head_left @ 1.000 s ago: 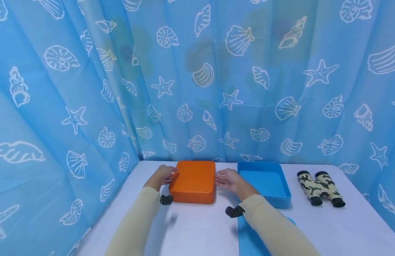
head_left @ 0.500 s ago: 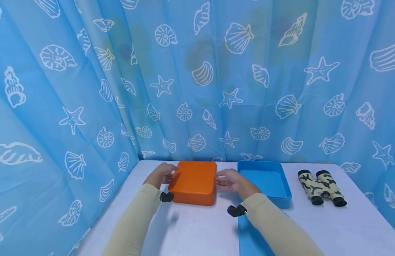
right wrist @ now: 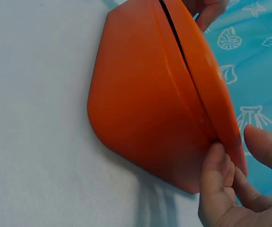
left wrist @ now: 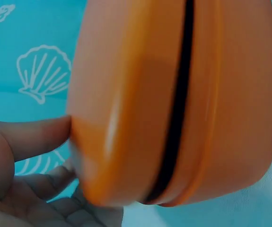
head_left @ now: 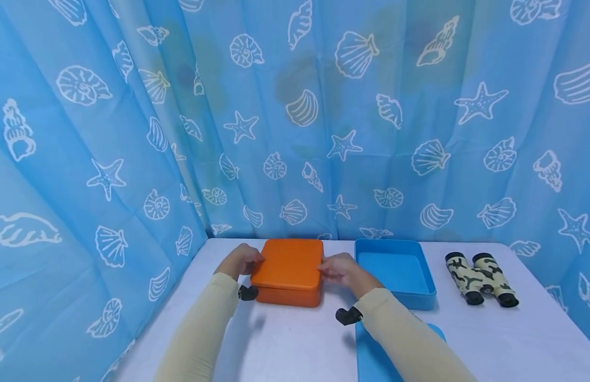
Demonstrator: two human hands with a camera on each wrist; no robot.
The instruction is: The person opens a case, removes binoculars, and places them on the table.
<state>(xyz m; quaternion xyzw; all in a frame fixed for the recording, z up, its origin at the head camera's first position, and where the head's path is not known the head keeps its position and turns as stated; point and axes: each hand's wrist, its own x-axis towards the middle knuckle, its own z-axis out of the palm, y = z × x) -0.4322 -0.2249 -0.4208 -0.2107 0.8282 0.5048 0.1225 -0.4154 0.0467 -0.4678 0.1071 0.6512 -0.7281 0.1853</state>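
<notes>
An orange box (head_left: 287,298) with a rounded square lid (head_left: 289,260) of the same colour stands near the table's back edge. In both wrist views a dark gap runs between lid and box, so the lid is raised a little off the rim. My left hand (head_left: 240,260) holds the lid by its left side, the thumb on top and the other fingers below the edge. On the opposite side my right hand (head_left: 343,270) pinches the lid's edge, with fingertips at the seam in the right wrist view. The inside of the box is hidden.
Right of the orange box is an open blue box (head_left: 392,270). A flat blue panel (head_left: 371,361) lies in front of it, partly under my right forearm. Camouflage binoculars (head_left: 481,278) lie farther right. A blue shell-print curtain (head_left: 295,159) hangs behind the table.
Both hands have closed in on the lid's sides, and the lid has come up slightly from the box. My right hand has moved a little left onto the edge.
</notes>
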